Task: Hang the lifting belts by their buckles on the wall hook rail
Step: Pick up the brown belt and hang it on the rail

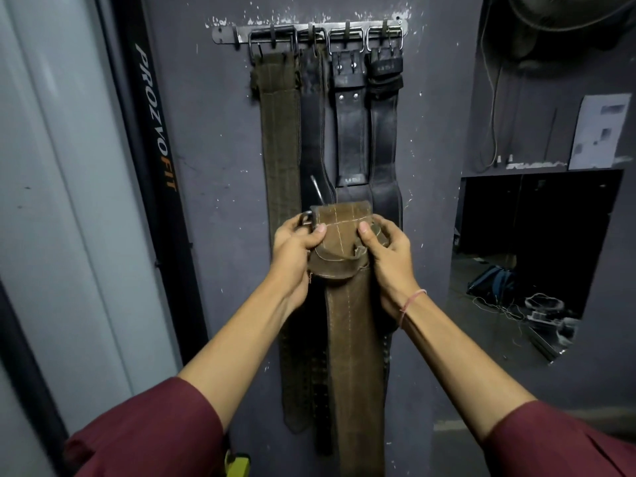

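A brown suede lifting belt (351, 339) hangs down from my two hands in front of the grey wall. My left hand (297, 242) grips its upper end at the metal buckle (305, 218). My right hand (387, 249) grips the folded top of the same belt from the right side. High on the wall is the metal hook rail (227, 34). Several belts hang from it by their buckles: an olive one (278, 132) at the left and black leather ones (351, 132) to its right.
A dark upright frame lettered PROZVOFIT (155, 122) stands left of the wall panel. To the right a dark opening (537, 242) shows a cluttered floor with cables. A paper sheet (600, 130) is taped above it.
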Motion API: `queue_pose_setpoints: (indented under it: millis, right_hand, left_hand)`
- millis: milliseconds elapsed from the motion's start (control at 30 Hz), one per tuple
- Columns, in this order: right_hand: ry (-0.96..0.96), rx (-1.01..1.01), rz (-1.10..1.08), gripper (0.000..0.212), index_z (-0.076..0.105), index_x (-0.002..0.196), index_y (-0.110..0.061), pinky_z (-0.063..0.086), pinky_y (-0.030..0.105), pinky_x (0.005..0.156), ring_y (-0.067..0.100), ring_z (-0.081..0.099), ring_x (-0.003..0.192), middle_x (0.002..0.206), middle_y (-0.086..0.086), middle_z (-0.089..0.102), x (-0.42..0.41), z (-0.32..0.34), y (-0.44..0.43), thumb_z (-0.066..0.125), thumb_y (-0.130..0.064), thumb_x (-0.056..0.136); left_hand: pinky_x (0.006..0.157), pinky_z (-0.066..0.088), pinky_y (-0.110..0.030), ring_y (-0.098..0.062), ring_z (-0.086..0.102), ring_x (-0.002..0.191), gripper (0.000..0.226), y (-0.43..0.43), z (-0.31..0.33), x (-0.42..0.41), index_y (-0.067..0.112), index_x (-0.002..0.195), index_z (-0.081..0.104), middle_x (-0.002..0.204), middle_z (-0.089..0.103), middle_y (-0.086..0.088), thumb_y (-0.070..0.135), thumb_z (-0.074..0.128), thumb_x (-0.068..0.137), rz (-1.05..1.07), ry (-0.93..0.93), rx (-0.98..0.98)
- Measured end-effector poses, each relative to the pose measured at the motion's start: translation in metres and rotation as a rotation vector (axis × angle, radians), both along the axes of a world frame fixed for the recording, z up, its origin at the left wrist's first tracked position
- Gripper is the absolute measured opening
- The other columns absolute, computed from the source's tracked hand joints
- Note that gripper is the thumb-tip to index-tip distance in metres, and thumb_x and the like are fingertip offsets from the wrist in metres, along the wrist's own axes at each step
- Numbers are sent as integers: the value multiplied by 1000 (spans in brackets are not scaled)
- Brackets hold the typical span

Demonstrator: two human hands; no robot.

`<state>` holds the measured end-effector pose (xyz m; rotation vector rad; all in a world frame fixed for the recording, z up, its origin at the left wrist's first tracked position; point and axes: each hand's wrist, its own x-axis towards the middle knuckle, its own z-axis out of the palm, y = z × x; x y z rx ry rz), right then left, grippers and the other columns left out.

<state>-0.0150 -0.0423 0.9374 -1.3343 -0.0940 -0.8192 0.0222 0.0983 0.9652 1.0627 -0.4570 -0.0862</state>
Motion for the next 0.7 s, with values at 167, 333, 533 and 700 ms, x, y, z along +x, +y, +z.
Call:
queue_pose_setpoints:
  millis: [167, 333, 533, 700]
  right_hand:
    - [-16, -51, -4, 27, 67, 119, -2, 57, 25, 80, 19, 71, 97, 108, 13, 75, 5, -10, -3, 63, -12, 95]
    - [-7, -99, 7, 24, 62, 121, -3, 55, 20, 77, 6, 70, 91, 103, 3, 72, 12, -5, -10, 55, -13, 99]
    - [23, -268, -143, 41, 59, 97, -3, 53, 46, 90, 15, 59, 87, 94, 17, 66, 29, 19, -22, 37, -37, 106]
    - [36, -283, -50, 31, 68, 93, -11, 54, 38, 84, 13, 63, 86, 89, 2, 69, 44, 42, -23, 43, -25, 105]
  left_hand:
    - [93, 57, -41, -24, 66, 117, 49, -7, -1, 3, 0, 145, 33, 130, 67, -5, 19, 50, 103, -25, -25, -78]
    - [98, 53, -54, -31, 67, 114, 47, -15, -1, 8, -6, 132, 48, 124, 70, -11, 31, 33, 108, 53, -174, 33]
    - [87, 58, -49, -31, 71, 103, 36, -23, 16, 14, -3, 116, 55, 116, 73, -10, 25, 35, 108, 163, -299, 37]
    - [86, 59, -48, -31, 72, 98, 29, -20, 23, 33, 3, 109, 58, 110, 75, -12, 20, 35, 108, 243, -292, 28]
